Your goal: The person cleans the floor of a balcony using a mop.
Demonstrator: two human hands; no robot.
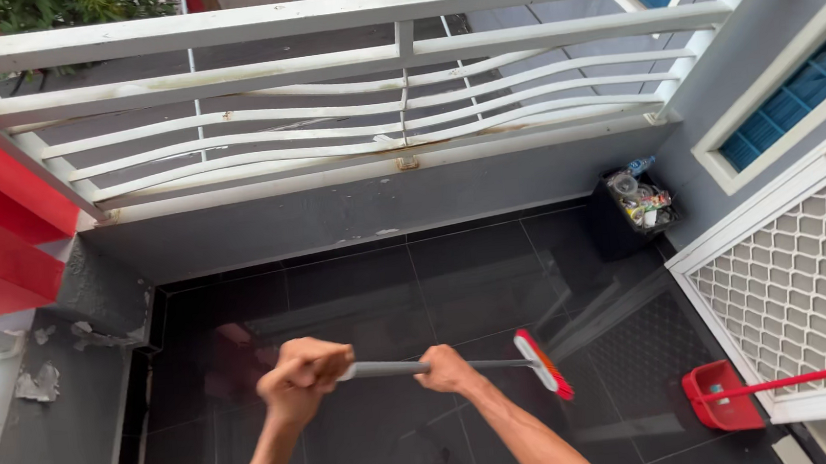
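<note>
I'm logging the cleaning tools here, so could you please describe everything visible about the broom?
The broom has a straight grey handle and a head of red bristles with a pale band. It is held nearly level above the dark tiled floor, head pointing right. The left hand grips the handle's end and the right hand grips it mid-shaft. Its bristles look slightly blurred.

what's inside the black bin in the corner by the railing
The black bin is heaped with mixed rubbish: a clear plastic bottle and crumpled wrappers on top. Whatever lies beneath that top layer is covered.
</note>
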